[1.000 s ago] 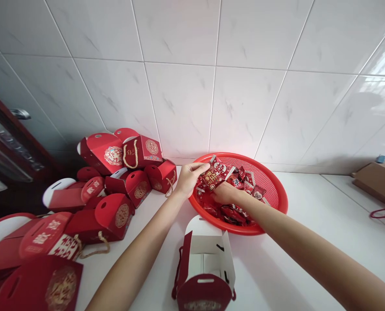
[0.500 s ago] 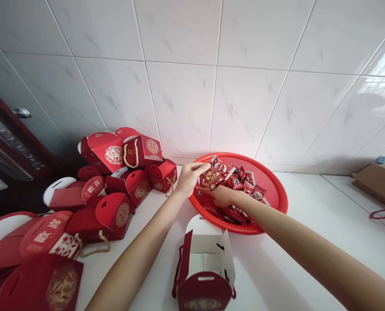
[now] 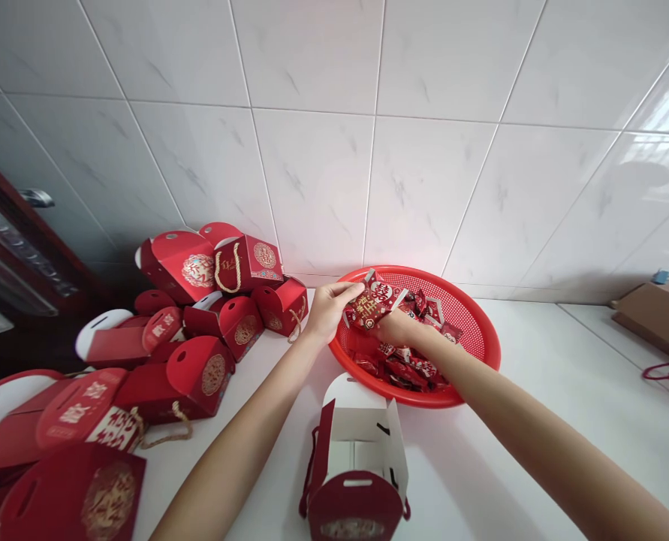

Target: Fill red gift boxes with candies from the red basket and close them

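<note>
My left hand (image 3: pixel 332 309) pinches a red candy packet (image 3: pixel 372 302) with gold and white print by its left edge, above the red plastic basket (image 3: pixel 483 323). My right hand (image 3: pixel 397 329) reaches into the basket among the red-wrapped candies (image 3: pixel 410 372). Its fingers are hidden behind the packet and the wrappers, so I cannot tell what they touch. In front of the basket stands a dark red gift box (image 3: pixel 357 500) with its top open. The white inside of the box shows no candy.
Several red gift boxes (image 3: pixel 244 330) with gold emblems and rope handles are heaped on the left of the white counter (image 3: pixel 514 458). A brown cardboard box (image 3: pixel 655 319) stands at the right. A tiled wall (image 3: pixel 311 180) rises behind the basket.
My right hand has moved to the right and its fingers have gone out of sight behind the packet. My left hand stays almost still with the packet.
</note>
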The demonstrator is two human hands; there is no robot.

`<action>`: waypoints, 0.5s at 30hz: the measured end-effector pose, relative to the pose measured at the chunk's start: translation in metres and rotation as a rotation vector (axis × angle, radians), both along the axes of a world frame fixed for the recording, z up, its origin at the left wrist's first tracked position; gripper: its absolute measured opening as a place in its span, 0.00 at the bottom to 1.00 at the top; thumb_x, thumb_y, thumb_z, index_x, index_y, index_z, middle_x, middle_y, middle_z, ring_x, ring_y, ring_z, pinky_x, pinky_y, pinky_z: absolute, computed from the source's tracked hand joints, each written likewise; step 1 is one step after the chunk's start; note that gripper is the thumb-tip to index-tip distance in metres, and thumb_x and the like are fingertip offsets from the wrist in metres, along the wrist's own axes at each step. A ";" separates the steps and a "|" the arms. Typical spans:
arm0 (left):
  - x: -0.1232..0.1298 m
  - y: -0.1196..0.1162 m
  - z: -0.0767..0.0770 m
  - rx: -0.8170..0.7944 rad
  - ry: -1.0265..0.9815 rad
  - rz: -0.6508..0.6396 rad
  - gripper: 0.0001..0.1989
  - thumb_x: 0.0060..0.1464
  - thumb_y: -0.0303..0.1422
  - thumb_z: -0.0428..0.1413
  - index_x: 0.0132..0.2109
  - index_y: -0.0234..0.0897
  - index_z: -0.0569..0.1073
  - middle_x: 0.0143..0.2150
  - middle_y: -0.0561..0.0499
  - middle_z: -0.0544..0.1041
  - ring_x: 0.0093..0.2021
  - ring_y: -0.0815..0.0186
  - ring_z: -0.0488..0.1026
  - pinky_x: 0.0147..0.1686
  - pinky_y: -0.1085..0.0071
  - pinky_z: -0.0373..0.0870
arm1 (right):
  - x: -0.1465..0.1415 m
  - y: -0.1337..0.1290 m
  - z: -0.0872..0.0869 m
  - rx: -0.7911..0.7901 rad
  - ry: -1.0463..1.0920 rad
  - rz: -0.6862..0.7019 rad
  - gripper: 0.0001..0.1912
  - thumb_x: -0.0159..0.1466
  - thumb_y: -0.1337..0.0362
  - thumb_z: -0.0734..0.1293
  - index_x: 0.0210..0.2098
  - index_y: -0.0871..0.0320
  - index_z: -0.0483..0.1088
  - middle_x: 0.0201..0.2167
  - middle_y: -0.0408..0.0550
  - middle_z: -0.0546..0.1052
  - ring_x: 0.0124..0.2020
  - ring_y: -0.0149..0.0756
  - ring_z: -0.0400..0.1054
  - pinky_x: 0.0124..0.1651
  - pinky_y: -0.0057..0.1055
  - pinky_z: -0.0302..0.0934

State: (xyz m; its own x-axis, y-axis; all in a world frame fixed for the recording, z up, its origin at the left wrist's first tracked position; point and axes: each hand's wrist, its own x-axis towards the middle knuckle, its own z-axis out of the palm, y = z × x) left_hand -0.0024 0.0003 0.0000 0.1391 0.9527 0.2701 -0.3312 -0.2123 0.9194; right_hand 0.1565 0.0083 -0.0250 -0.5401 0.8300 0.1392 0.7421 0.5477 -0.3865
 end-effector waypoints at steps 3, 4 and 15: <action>0.000 0.000 0.000 -0.011 -0.026 0.005 0.18 0.34 0.45 0.74 0.31 0.37 0.85 0.31 0.47 0.83 0.37 0.59 0.76 0.44 0.62 0.70 | 0.010 0.003 0.012 0.023 0.126 -0.041 0.25 0.59 0.78 0.65 0.54 0.56 0.75 0.60 0.53 0.76 0.60 0.48 0.69 0.63 0.43 0.63; 0.000 0.000 0.000 -0.015 -0.031 0.009 0.19 0.34 0.45 0.74 0.31 0.37 0.85 0.31 0.47 0.83 0.37 0.59 0.76 0.44 0.62 0.71 | 0.015 0.004 0.016 0.025 0.159 -0.060 0.24 0.59 0.77 0.66 0.53 0.56 0.75 0.59 0.53 0.76 0.59 0.47 0.70 0.62 0.42 0.63; 0.000 0.006 -0.003 -0.034 -0.096 0.037 0.20 0.31 0.47 0.75 0.30 0.38 0.85 0.31 0.49 0.83 0.37 0.61 0.76 0.46 0.63 0.71 | 0.059 -0.008 0.041 -0.110 0.393 -0.325 0.08 0.62 0.66 0.60 0.40 0.58 0.67 0.27 0.45 0.76 0.25 0.33 0.71 0.29 0.29 0.65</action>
State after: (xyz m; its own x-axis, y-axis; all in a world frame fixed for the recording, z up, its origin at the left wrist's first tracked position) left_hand -0.0023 0.0063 -0.0027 0.0786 0.9655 0.2484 -0.4110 -0.1956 0.8904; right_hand 0.2154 0.0001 0.0157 -0.1765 0.9672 0.1825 0.6544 0.2538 -0.7123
